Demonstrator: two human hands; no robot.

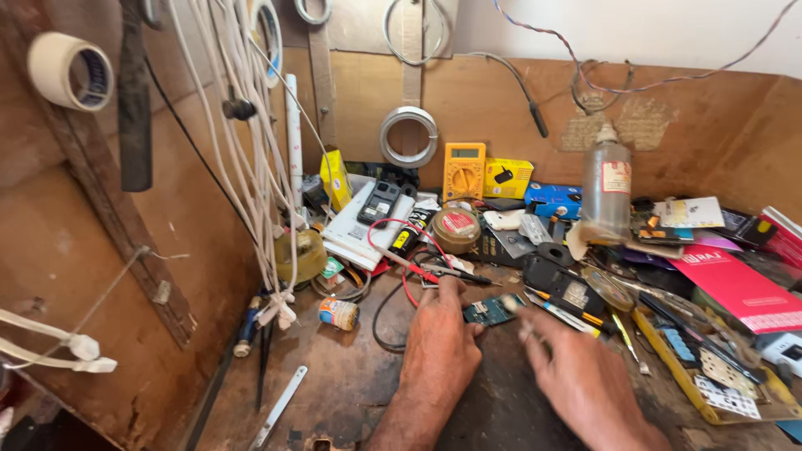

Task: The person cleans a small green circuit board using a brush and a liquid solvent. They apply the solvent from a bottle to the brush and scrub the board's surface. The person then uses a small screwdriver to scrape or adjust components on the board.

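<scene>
The left hand pins a small green board on the desk, below the yellow meter. The blurred right hand pinches a thin tool at the board's right edge. Work looks mid-way.

Yellow box by wall, red-labelled bottle — right

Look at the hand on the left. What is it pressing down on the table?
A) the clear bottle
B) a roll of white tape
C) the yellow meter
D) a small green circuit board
D: the left hand rests its fingers on a small green circuit board lying on the wooden table, while the yellow meter and clear bottle stand far back by the wall.
</scene>
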